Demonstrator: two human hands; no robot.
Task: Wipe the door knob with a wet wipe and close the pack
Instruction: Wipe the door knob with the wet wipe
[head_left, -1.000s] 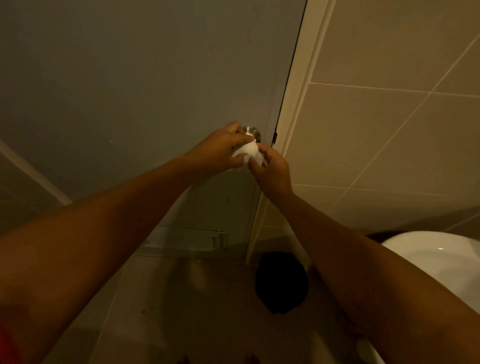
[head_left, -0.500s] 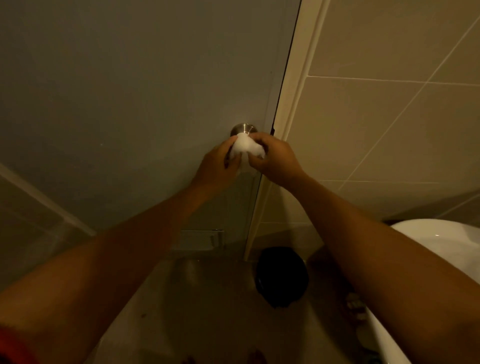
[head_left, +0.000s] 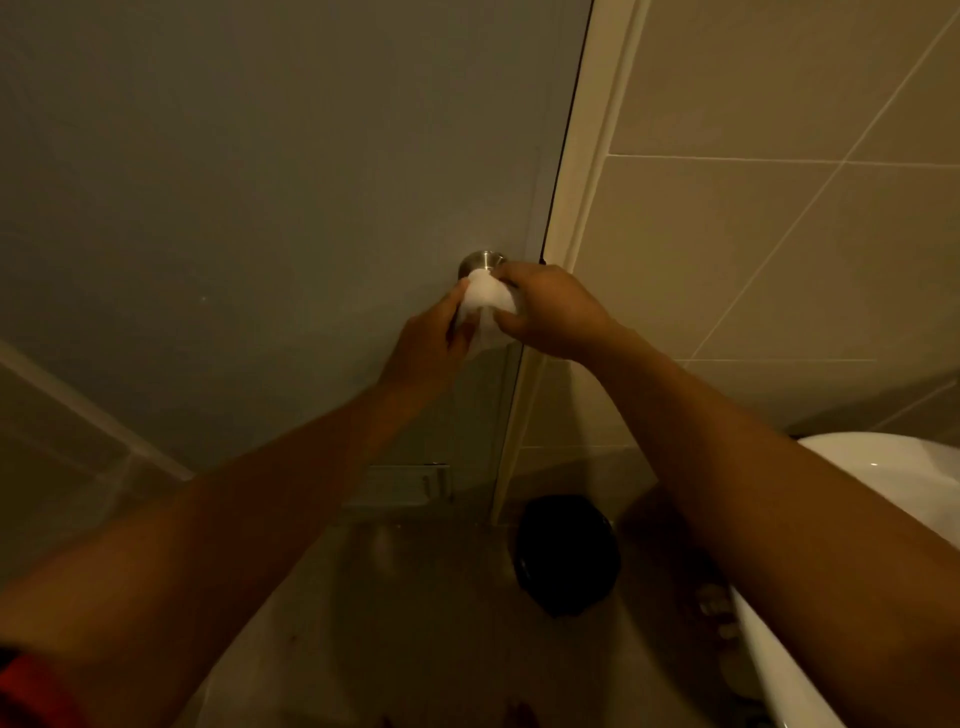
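Observation:
A round metal door knob (head_left: 480, 261) sits on the grey door (head_left: 270, 197), close to the door's right edge. A white wet wipe (head_left: 485, 306) is wrapped over the front of the knob, hiding most of it. My left hand (head_left: 428, 345) pinches the wipe from the lower left. My right hand (head_left: 545, 309) grips the wipe from the right, over the knob. The wipe pack is not in view.
A cream door frame (head_left: 582, 208) and a tiled wall (head_left: 753, 234) stand right of the door. A white basin (head_left: 883, 499) juts out at the lower right. A black bin (head_left: 566, 551) stands on the floor below the frame.
My left hand has dropped from above the knob to its lower left. My right hand has risen onto the knob's right side, and the knob's top rim now shows above the wipe.

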